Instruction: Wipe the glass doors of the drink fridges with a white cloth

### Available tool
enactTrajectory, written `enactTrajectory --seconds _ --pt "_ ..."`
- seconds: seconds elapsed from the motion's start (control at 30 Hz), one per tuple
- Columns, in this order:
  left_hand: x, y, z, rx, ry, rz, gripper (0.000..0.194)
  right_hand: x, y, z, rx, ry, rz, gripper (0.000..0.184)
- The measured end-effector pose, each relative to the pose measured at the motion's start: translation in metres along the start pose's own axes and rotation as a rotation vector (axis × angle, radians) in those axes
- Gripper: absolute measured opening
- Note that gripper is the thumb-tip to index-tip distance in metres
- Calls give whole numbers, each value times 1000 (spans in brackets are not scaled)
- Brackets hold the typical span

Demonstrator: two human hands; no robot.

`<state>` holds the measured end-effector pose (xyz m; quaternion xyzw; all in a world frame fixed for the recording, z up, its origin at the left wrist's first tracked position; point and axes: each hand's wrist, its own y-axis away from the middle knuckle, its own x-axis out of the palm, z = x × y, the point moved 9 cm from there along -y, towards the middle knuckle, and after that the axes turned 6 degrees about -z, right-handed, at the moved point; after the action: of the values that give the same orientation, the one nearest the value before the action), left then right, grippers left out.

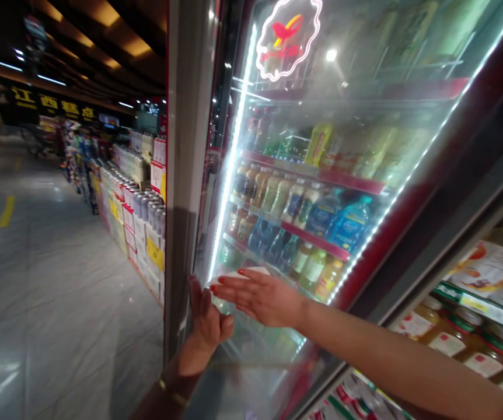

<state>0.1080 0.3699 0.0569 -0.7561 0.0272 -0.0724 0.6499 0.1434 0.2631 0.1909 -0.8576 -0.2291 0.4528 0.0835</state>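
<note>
My right hand [265,296] reaches in from the right, palm down and fingers stretched flat against the glass door [273,125] of a lit drinks fridge. Under its fingers the edge of a thin white cloth-like piece [258,271] shows; the rest of that piece is hidden by the hand. Lower and to the left, my left hand [205,321] is beside the metal door frame [181,233]. Its fingers point up and its thumb stands apart. Whether that hand touches the frame or the glass is hard to tell. Behind the glass stand rows of bottles [278,198].
Shelves of jars [465,326] stand at the right, close to my right forearm. Left of the fridge, stacked cartons and cans [142,216] line the tiled floor [59,280]. A neon sign [287,41] glows at the top of the door.
</note>
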Motion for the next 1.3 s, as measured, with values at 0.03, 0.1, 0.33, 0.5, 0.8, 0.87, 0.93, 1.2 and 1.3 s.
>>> enactTrajectory --seconds 0.03,0.1,0.33,0.5,0.8,0.87,0.93,1.2,1.3 --pt "1 -2 -1 20 8 -15 87 -7 6 -8 29 -5 -35 59" --pt "1 -9 -3 58 20 -55 80 -35 8 -41 205 28 -189 65" --pt "-4 -27 -1 89 19 -63 76 -8 -17 -3 120 171 -352 47" --pt "4 -37 -4 123 -10 31 79 -33 98 -30 227 262 -397 52" --pt "13 -46 -5 81 -83 106 77 -27 149 -71 943 433 -500 77" --pt "7 -49 -10 143 -115 97 84 10 146 -20 682 406 -435 73" --pt "2 -53 -18 213 -168 89 89 11 184 -10 732 445 -490 71" --pt "-12 -60 -26 212 -148 56 89 -4 194 -30 1242 561 -680 78" --pt "-17 -62 -16 73 -38 125 93 39 142 22 932 497 -539 68"
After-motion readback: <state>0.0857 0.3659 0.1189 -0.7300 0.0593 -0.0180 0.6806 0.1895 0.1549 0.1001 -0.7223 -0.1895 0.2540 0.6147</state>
